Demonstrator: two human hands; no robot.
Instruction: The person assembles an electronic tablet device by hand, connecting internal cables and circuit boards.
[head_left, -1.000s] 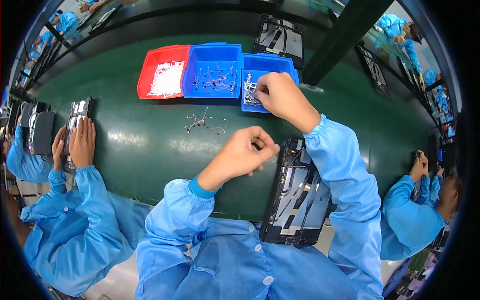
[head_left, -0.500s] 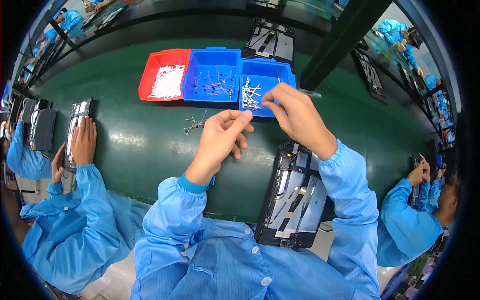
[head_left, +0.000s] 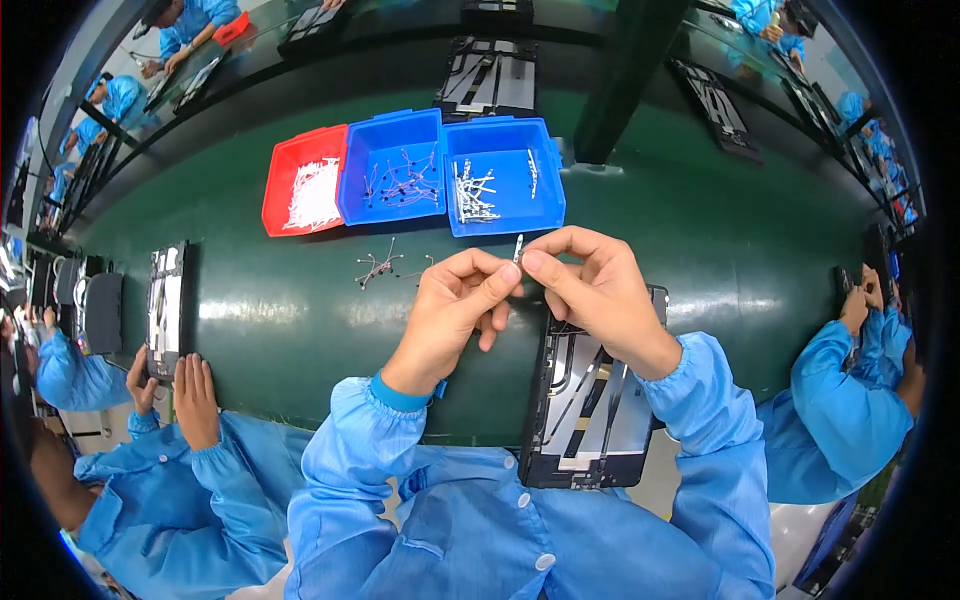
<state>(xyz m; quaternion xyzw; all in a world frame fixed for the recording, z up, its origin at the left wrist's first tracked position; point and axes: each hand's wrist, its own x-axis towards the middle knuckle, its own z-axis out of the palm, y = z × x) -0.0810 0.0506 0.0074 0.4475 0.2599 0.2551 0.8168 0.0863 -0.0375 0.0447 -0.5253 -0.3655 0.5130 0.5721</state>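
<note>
In front of my chest, my left hand point(head_left: 455, 312) and my right hand point(head_left: 603, 298) meet at the fingertips. A small silver-white strip point(head_left: 519, 247) sticks up between them, pinched by my right thumb and forefinger. My left thumb and forefinger are pressed together right beside its lower end; what they hold is hidden. Below my right hand lies an opened tablet-like device point(head_left: 590, 425), its dark frame, grey inner plate and black ribbon cables showing. The right-hand blue bin point(head_left: 545, 208), just beyond my hands, holds several similar silver strips point(head_left: 474, 195).
Left of that bin stand a blue bin point(head_left: 350, 208) with thin-wired parts and a red bin point(head_left: 276, 205) of white pieces. Loose wired parts point(head_left: 376, 268) lie on the green table point(head_left: 270, 340). A dark post point(head_left: 625, 100) rises at the back. Co-workers sit on both sides.
My right hand has come back from the right-hand blue bin to my left hand, with the silver strip. The bins appear lower and further left in view. The left co-worker's hand has left the device.
</note>
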